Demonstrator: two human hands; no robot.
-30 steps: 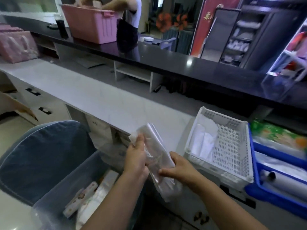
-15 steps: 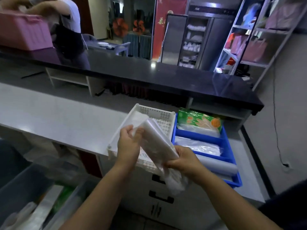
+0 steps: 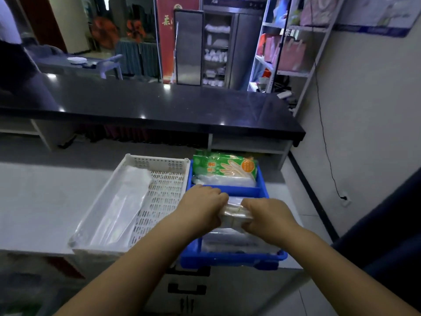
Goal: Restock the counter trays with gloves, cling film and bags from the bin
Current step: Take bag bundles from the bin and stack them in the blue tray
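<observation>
Both forearms are reaching forward and converging over the blue tray [image 3: 227,258], which is sitting at the near edge of the pale surface [image 3: 34,201]. The left hand [image 3: 202,206] and right hand [image 3: 266,215] are curling their fingers round the two ends of a clear plastic packet [image 3: 234,213] — knuckles up — holding it at the tray's middle compartment. Right beside it on the left, a white perforated tray [image 3: 159,160] is carrying flat clear bags [image 3: 127,201]. A green glove pack [image 3: 223,167] is lying in the blue tray's far compartment — beyond, a dark counter [image 3: 159,103] is spanning the view.
</observation>
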